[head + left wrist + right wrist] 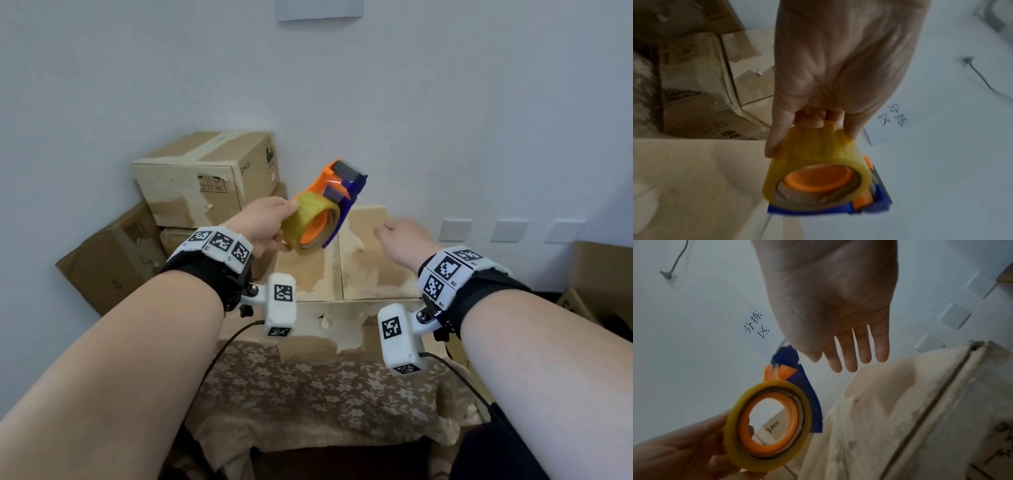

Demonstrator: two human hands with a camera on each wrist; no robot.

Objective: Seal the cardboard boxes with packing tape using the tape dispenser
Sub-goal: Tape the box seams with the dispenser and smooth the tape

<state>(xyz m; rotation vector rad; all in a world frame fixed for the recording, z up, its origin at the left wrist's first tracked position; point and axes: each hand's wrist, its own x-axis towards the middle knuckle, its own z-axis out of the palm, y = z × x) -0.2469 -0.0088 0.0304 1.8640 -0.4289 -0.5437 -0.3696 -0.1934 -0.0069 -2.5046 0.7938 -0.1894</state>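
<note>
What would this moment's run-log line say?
left hand: grips tape dispenser by its roll, held above box | right hand: open, empty | box seam: untaped

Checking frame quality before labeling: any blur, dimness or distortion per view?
Head: bright, wide-angle bending, tape dispenser slightly blurred. Left wrist: dim, dispenser edge smeared below the left hand. Right wrist: dim, right hand soft, box grainy.

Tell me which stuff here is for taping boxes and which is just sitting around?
For the job:
tape dispenser, held by the left hand
front cardboard box
open right hand

Just around:
stacked boxes
flowery cloth
wall sockets
</note>
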